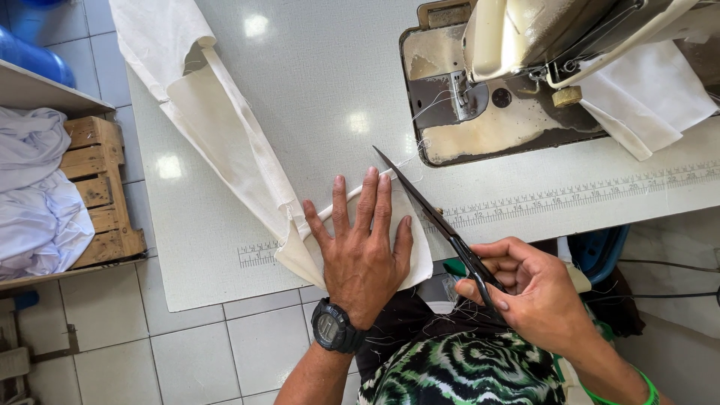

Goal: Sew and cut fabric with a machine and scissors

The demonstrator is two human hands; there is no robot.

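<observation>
My left hand (364, 251) lies flat, fingers spread, on the near end of a long cream cloth strip (225, 131) on the white sewing table (315, 90). A black watch is on that wrist. My right hand (529, 289) grips black scissors (439, 217) by the handles; the closed blades point up-left along the right edge of the cloth, their tip near threads that run toward the sewing machine (517, 67).
A folded white cloth piece (649, 97) lies under the machine's right side. A printed ruler strip (585, 195) runs along the table's front. A wooden crate (101, 187) and a pile of pale fabric (34, 199) stand at left on the tiled floor.
</observation>
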